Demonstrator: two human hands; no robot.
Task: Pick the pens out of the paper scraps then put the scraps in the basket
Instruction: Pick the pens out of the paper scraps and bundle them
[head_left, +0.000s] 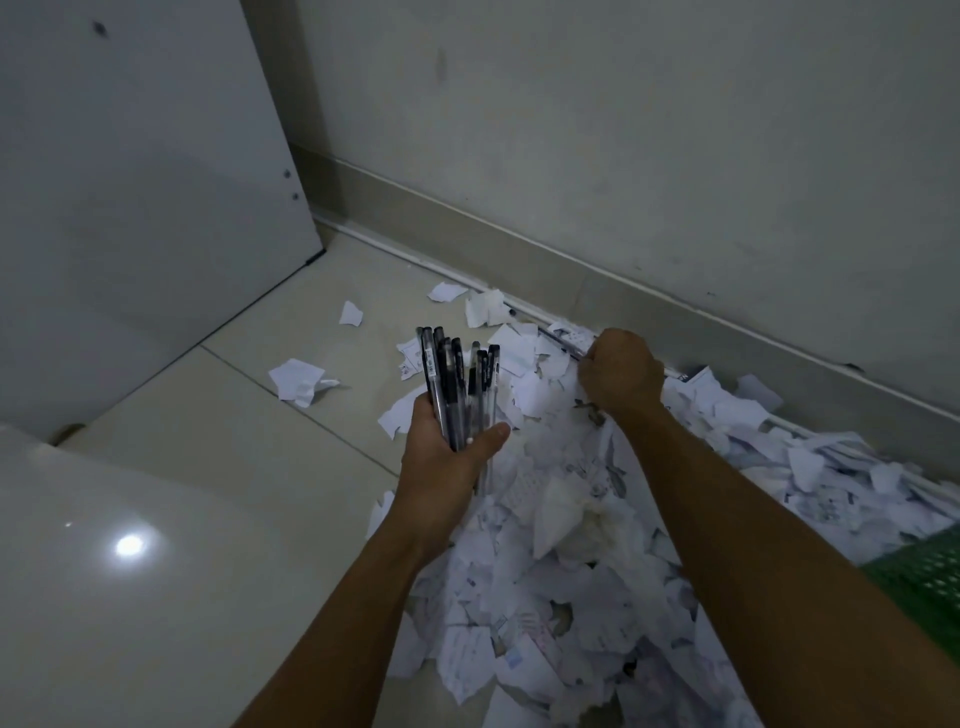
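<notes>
Right hand (621, 374) apparently pinches a pen (558, 343) along the baseboard (519, 249).

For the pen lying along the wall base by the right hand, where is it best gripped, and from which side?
Probably at its near end, where the right hand already closes. The pen lies flat along the baseboard, so the wall blocks the far side. Come from above on the room side and pinch across the barrel; the left hand is full of pens.

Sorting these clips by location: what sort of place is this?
Probably an indoor room corner, maybe an office: tiled floor, plain wall with a skirting board, and a white cabinet.
</notes>
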